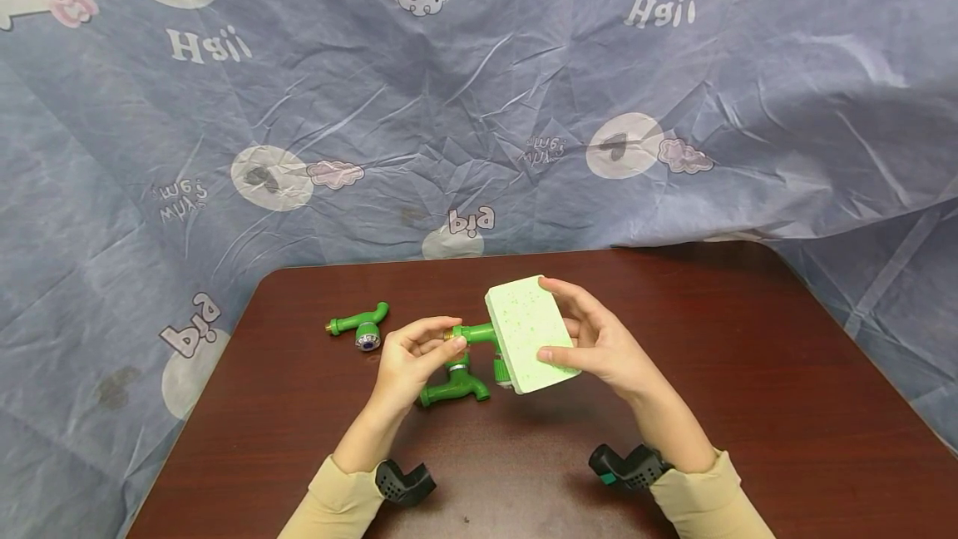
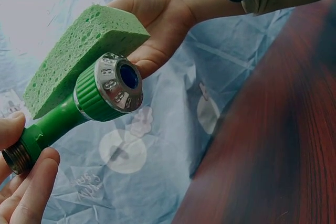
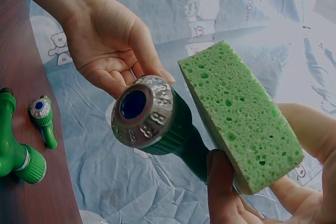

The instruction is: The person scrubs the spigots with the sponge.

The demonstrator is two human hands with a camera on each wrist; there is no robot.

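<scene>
My left hand [image 1: 415, 356] pinches a green faucet [image 1: 477, 333] by its brass threaded end, holding it above the table. In the left wrist view the faucet's ribbed knob [image 2: 108, 87] has a silver cap with a blue centre. A light green sponge [image 1: 529, 335] is in my right hand [image 1: 606, 348], gripped at its edges between thumb and fingers. The sponge sits against or right beside the faucet's far side; in the head view it hides the spout and part of the knob. In the right wrist view the sponge [image 3: 241, 119] shows its porous face.
Two more green faucets lie on the dark red-brown table [image 1: 718, 373]: one at the back left [image 1: 359, 324], another [image 1: 454, 387] just below my left hand. A blue patterned cloth [image 1: 374, 123] hangs behind the table. Each wrist wears a black camera band.
</scene>
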